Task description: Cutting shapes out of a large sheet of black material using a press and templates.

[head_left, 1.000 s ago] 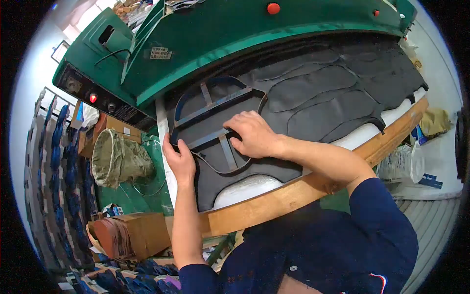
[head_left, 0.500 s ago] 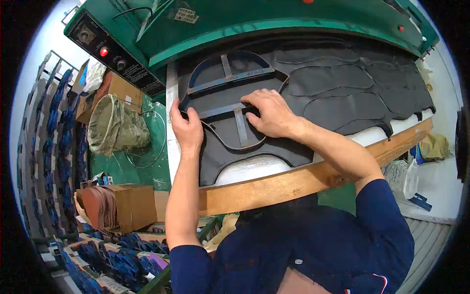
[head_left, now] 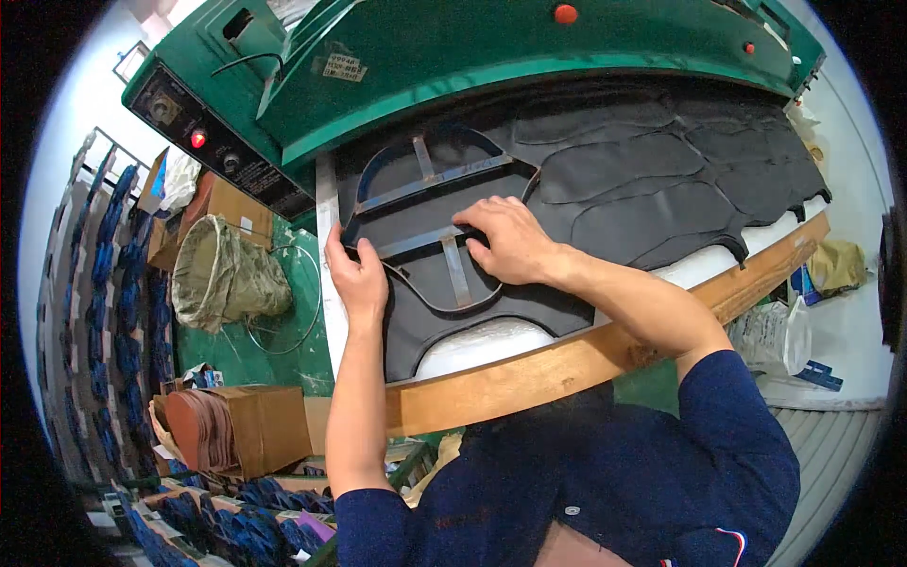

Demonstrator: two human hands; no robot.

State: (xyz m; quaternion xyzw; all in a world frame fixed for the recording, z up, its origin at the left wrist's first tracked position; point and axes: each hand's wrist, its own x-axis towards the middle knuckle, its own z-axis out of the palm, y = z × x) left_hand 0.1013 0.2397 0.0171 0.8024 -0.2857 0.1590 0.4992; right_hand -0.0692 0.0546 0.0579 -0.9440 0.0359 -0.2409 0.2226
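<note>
A metal cutting die (head_left: 452, 180), a curved band outline with crossbars, lies on a black sheet of material (head_left: 614, 170) at the left end of the work surface. My left hand (head_left: 359, 283) is closed around the die's left edge, thumb on the near side and the fingers partly hidden. On the opposite side, my right hand (head_left: 510, 241) grips the band near the end of the lower crossbar, fingers bent over it. Curved cut outlines run through the sheet to the right of the die.
A green press (head_left: 463, 94) with a control panel (head_left: 222, 142) overhangs the far side. A wooden board (head_left: 510, 386) edges the near side, beside a white pad (head_left: 487, 348). To the left stand a cloth sack (head_left: 227, 274), a cardboard box (head_left: 269, 430) and racked dies (head_left: 99, 312).
The view has shifted, with the press and floor things appearing at slightly different places. Both hands keep their hold on the die, which shows no clear movement against the sheet.
</note>
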